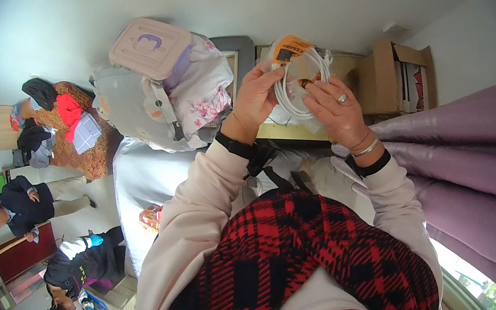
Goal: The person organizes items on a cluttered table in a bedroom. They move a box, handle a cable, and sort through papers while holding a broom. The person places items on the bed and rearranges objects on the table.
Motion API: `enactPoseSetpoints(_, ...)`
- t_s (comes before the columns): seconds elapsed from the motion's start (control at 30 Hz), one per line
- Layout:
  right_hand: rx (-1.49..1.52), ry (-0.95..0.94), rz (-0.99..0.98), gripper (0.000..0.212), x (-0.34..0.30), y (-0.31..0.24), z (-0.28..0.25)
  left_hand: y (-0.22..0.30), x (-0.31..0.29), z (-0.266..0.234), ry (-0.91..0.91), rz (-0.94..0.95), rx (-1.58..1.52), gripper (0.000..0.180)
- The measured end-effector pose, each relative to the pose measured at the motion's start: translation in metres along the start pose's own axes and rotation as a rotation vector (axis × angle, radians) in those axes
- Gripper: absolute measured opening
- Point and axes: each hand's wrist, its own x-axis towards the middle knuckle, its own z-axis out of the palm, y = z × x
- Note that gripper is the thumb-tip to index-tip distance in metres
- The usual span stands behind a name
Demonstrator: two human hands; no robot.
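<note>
Head view, smooth cable coil (282, 93), 2 hands (337, 107) gripping

Through the head camera I see a bed (151, 169) spread with a smooth white cover, which carries a small red packet (151, 217) and, toward its far end, a bulky grey bundle (132, 108) beside floral bedding (206, 90), with a pale pink lidded box (148, 45) resting on top of that pile. Farther to the left I make out a brown patterned surface (95, 162), its kind unclear to me, bearing a red garment (68, 111), a grey checked cloth (87, 132) and a black item (39, 93).
</note>
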Motion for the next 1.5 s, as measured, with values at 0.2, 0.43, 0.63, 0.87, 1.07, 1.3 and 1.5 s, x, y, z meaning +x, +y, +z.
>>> enactPoseSetpoints(0.2, 0.444, 0.229, 0.678, 0.047, -0.032, 0.007, -0.026, 0.012, -0.021, 0.018, -0.049, 0.131, -0.017, 0.028)
enactPoseSetpoints(0.43, 1.796, 0.412, 1.111, 0.026, -0.026, 0.016, -0.003, 0.021, -0.036, 0.039, -0.051, 0.154, 0.121, 0.027)
enactPoseSetpoints(0.63, 1.233, 0.407, 1.021, 0.014, -0.002, 0.007, -0.011, 0.017, -0.049, 0.044, 0.091, 0.22, 0.337, 0.021)
enactPoseSetpoints(0.87, -0.147, 0.54, 0.577, 0.021, 0.01, -0.008, -0.028, 0.015, -0.048, 0.042, 0.037, 0.198, 0.23, 0.019)
enactPoseSetpoints(1.07, 0.453, 0.317, 0.534, 0.017, 0.01, -0.024, -0.018, 0.019, -0.049, 0.042, 0.024, 0.233, 0.135, 0.021)
enactPoseSetpoints(1.3, 0.597, 0.25, 0.705, 0.049, 0.034, -0.032, -0.007, 0.019, -0.06, 0.045, -0.083, 0.214, 0.111, 0.025)
enactPoseSetpoints(1.5, 1.038, 0.229, 0.836, 0.042, 0.048, -0.041, -0.001, 0.023, -0.071, 0.038, -0.168, 0.233, 0.184, 0.026)
